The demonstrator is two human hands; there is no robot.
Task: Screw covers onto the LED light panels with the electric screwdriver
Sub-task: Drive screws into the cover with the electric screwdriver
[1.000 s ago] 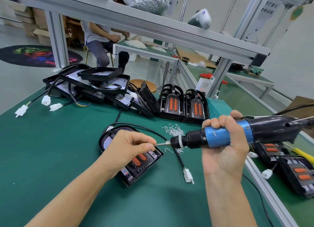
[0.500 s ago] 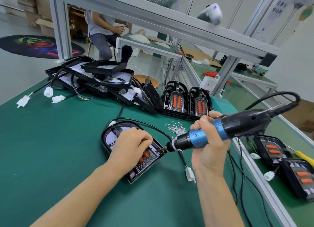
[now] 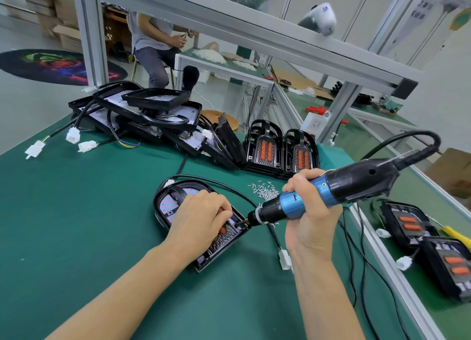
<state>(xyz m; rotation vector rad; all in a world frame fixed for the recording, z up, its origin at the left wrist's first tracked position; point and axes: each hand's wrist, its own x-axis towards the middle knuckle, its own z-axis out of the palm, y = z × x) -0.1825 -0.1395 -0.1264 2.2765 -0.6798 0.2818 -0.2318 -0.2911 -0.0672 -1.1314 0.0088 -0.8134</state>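
A person stands at a green counter (image 3: 76, 212), both bare forearms reaching in from below. The left hand (image 3: 201, 220) lies palm down on a black light panel (image 3: 175, 207) in the middle of the counter, fingers curled over its cover and pressing it down; whether they pinch anything underneath cannot be told. The right hand (image 3: 311, 212) grips a blue and black electric screwdriver (image 3: 328, 194), fingers wrapped round the blue barrel. The tool slants down to the left, and its bit meets the panel's right edge, just beside the left fingertips.

A black cable runs from the panel across the counter to a white plug (image 3: 285, 260) near the right wrist. A small heap of loose silver screws (image 3: 263, 190) lies just behind the tool. Two finished panels with orange lenses (image 3: 280, 151) stand upright farther back, beside a pile of open panels and cables (image 3: 142, 115). More panels (image 3: 433, 250) lie on the lower bench to the right. Another person sits in the background.
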